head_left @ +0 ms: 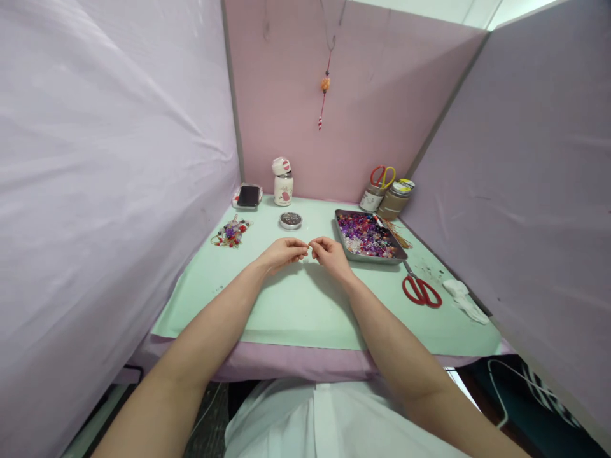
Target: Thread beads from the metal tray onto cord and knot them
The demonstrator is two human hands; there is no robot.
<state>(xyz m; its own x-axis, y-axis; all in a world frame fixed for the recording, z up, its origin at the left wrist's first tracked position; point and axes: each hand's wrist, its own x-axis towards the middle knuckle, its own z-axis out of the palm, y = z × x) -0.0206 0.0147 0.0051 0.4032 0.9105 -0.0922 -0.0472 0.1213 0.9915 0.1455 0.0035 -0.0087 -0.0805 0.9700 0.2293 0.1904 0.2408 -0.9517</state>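
Note:
My left hand point(282, 252) and my right hand point(330, 252) meet over the middle of the pale green mat point(305, 305). Both are closed in a pinch, fingertips almost touching. Something very small sits between the fingertips; I cannot make out what it is. A metal tray point(342, 236) full of purple and mixed beads lies just right of my right hand. A finished beaded piece point(231, 232) lies on the mat to the left of my left hand.
Red scissors point(421, 290) and a white cloth point(465, 300) lie at the right. A small round tin point(291, 220), a white bottle point(283, 183), a phone point(248, 196) and two jars point(387, 194) stand at the back. A beaded tassel point(325, 86) hangs on the pink partition. Fabric walls close three sides.

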